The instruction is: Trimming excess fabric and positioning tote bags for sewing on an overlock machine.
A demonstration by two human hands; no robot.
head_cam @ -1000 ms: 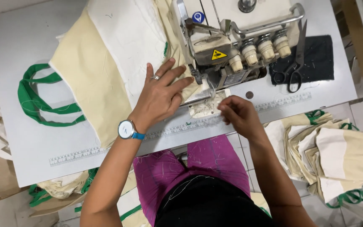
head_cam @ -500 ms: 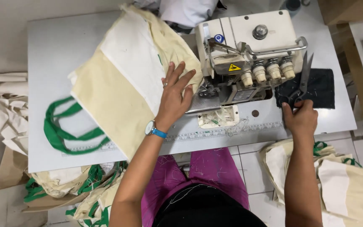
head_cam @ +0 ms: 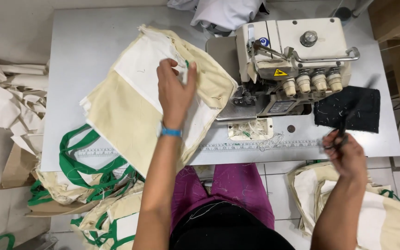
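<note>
My left hand [head_cam: 176,95] rests on a cream and white cloth bag [head_cam: 130,106] spread over the grey table [head_cam: 84,46], its fingers pinching the fabric's edge near a small green tab. My right hand [head_cam: 346,155] is at the table's front right edge, closed around black scissors [head_cam: 343,132] whose blades lie blurred over a black cloth pad [head_cam: 348,109]. The white sewing machine [head_cam: 297,60] stands between the two hands.
Green bag handles [head_cam: 77,159] hang over the table's front left edge. Heaps of cream bags lie on the floor at the left [head_cam: 10,106], lower left [head_cam: 103,217] and lower right [head_cam: 380,213]. A ruler strip [head_cam: 265,144] runs along the table's front edge.
My left hand has slid left, away from the machine, drawing the bag with it. My right hand has taken up the scissors from the black pad and pulled back toward me.
</note>
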